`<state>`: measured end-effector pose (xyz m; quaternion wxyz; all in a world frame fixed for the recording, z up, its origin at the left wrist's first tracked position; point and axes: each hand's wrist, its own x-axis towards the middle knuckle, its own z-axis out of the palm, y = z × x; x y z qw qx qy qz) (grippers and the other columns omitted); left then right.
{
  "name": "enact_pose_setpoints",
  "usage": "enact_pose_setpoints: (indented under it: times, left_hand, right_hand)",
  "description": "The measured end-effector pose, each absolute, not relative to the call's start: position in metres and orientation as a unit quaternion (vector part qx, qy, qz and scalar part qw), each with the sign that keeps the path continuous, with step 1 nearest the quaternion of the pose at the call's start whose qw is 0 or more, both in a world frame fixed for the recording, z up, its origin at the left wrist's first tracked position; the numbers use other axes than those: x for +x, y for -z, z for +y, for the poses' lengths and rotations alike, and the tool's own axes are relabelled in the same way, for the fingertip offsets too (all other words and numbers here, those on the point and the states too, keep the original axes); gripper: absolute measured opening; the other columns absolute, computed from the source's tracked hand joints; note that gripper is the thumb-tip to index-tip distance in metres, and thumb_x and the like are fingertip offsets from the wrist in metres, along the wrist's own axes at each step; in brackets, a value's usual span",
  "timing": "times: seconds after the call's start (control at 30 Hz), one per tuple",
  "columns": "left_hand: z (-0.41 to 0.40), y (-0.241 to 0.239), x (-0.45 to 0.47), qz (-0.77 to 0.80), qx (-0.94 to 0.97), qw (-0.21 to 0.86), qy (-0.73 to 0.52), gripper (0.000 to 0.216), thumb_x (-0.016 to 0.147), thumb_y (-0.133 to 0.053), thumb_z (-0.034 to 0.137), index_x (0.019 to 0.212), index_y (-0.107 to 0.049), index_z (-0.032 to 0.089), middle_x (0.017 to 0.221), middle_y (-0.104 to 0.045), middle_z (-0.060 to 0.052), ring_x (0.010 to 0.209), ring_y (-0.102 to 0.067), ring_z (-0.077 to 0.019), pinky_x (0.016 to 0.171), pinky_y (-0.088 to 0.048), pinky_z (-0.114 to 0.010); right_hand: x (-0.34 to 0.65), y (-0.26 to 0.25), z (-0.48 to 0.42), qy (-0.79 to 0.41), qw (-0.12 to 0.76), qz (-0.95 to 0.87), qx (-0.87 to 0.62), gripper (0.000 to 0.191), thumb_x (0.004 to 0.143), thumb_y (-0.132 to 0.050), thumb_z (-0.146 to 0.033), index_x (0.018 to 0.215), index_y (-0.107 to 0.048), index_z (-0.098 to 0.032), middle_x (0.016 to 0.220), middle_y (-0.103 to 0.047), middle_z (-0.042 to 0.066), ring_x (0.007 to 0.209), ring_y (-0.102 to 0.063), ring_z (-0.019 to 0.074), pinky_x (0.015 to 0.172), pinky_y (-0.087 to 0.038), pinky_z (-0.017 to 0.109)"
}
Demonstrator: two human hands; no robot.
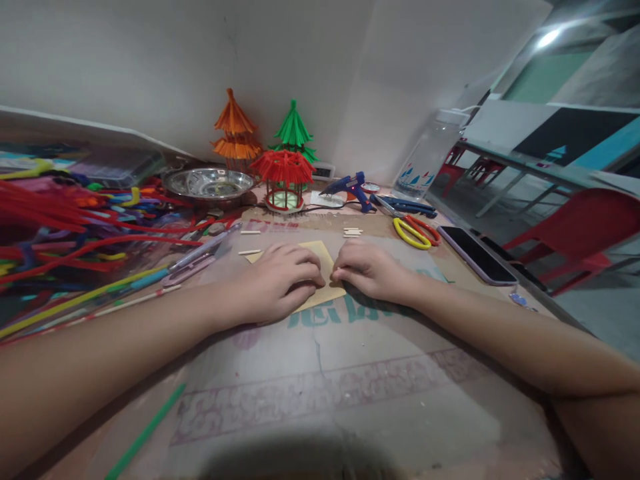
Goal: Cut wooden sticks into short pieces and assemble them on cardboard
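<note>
A square of yellow paper (320,257) lies at the middle of the work surface, partly covered by both hands. My left hand (283,277) rests over its left side, palm down, with the fingers loosely spread and bent on the paper. At the paper's right edge my right hand (367,270) is closed, thumb and forefinger pinched together. Whatever is in that pinch is too small to make out. Short pale sticks lie close by: one stick (249,253) beside my left hand, another stick (251,232) farther back, and a small group of sticks (353,232) behind my right hand.
Behind stand orange (231,130), green (294,127) and red (283,170) tiered pipe-cleaner models. A metal dish (210,183) and heaped pipe cleaners (60,220) are left. Rightward lie a blue glue gun (350,189), scissors (413,231), a phone (475,253) and a bottle (425,157).
</note>
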<state>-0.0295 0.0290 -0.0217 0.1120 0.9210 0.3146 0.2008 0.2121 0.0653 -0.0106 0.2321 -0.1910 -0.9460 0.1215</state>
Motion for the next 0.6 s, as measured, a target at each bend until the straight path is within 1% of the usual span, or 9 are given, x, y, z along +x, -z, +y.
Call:
enact_pose_setpoints:
  times: [0.13, 0.3, 0.43, 0.6]
  left_hand:
    - [0.0287, 0.0207, -0.0289, 0.312, 0.923, 0.113, -0.198, 0.02, 0.097, -0.05, 0.024, 0.105, -0.069, 0.024, 0.117, -0.066, -0.006, 0.116, -0.058, -0.0254, 0.102, -0.04, -0.044]
    - [0.0282, 0.0205, -0.0297, 0.312, 0.922, 0.107, -0.201, 0.021, 0.098, -0.05, 0.025, 0.105, -0.069, 0.024, 0.117, -0.066, -0.006, 0.115, -0.058, -0.0251, 0.102, -0.039, -0.044]
    - [0.0285, 0.0204, -0.0291, 0.317, 0.922, 0.111, -0.194, 0.02, 0.098, -0.05, 0.026, 0.106, -0.068, 0.023, 0.116, -0.066, -0.006, 0.114, -0.058, -0.0255, 0.102, -0.039, -0.045]
    - [0.029, 0.0205, -0.0283, 0.322, 0.921, 0.105, -0.194, 0.02, 0.098, -0.05, 0.027, 0.106, -0.067, 0.022, 0.115, -0.067, -0.006, 0.113, -0.058, -0.0249, 0.103, -0.039, -0.045]
  right_hand:
    - [0.2125, 0.01, 0.0623, -0.144, 0.228, -0.944, -0.189, 0.02, 0.098, -0.057, -0.024, 0.083, -0.068, -0.018, 0.078, -0.066, 0.004, 0.078, -0.058, 0.0168, 0.071, -0.045, 0.03]
    - [0.2126, 0.0096, 0.0601, -0.105, 0.228, -0.951, -0.18, 0.02, 0.098, -0.056, -0.022, 0.083, -0.068, -0.017, 0.075, -0.065, 0.004, 0.075, -0.056, 0.0169, 0.073, -0.043, 0.031]
    - [0.2117, 0.0095, 0.0604, -0.132, 0.229, -0.948, -0.176, 0.02, 0.098, -0.057, -0.023, 0.083, -0.068, -0.017, 0.077, -0.065, 0.005, 0.077, -0.058, 0.0168, 0.072, -0.044, 0.03]
    - [0.2125, 0.0094, 0.0646, -0.089, 0.233, -0.952, -0.178, 0.022, 0.099, -0.054, -0.023, 0.083, -0.067, -0.017, 0.074, -0.065, 0.004, 0.074, -0.056, 0.0168, 0.074, -0.042, 0.032]
